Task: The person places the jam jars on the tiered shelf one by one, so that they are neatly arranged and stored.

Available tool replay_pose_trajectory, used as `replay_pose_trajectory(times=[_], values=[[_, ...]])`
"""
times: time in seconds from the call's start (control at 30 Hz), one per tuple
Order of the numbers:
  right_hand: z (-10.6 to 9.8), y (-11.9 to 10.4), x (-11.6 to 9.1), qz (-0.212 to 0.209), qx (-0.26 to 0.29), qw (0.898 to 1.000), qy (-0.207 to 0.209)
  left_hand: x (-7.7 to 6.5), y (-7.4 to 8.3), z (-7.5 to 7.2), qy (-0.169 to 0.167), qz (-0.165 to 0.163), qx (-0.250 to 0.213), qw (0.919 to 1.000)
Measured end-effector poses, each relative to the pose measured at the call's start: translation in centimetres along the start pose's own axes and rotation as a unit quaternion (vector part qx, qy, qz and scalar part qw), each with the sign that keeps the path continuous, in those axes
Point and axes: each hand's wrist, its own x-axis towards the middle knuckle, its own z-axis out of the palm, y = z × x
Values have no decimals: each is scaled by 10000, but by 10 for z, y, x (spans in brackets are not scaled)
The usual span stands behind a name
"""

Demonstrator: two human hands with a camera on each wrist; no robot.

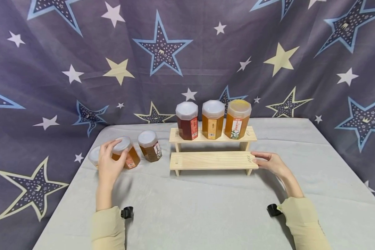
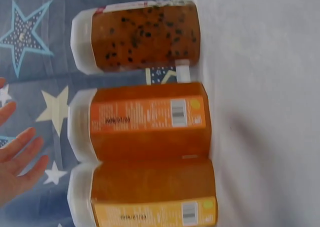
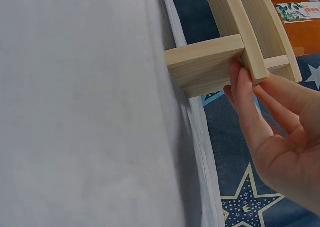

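My left hand [image 1: 108, 168] hovers over the jars at the left, its fingers spread around the lid of an orange jar [image 1: 132, 159]. In the left wrist view the fingers [image 2: 22, 149] stand apart from the white lids. Beside that jar are a yellow-labelled jar [image 2: 155, 187], partly hidden by the hand in the head view, and a jar with dark specks [image 2: 147, 37]. My right hand [image 1: 272, 164] pinches the right end of the lower step of a two-step wooden display stand [image 1: 212, 160]; thumb and fingers grip the board's end [image 3: 252, 62].
On the upper step stand a dark red jar [image 1: 187, 121], an amber jar [image 1: 212, 119] and a golden jar with a yellowish lid [image 1: 237, 119]. A pale cloth [image 1: 193, 211] covers the table. Behind hangs a star-patterned curtain [image 1: 203, 48].
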Motion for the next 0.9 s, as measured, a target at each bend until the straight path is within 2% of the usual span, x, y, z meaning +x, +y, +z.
replay_pose_trajectory(times=[0.27,0.6,0.9], values=[[0,2,0,97,-16,9999,20,-3,-10,-15,22,-240,218,9995],[0,1,0,111,-47,9999,58,-1,-26,-26,183,-452,220,9986],[0,-2,-1,168,-86,9998,49,-3,-43,-30,-117,-870,428,9952]])
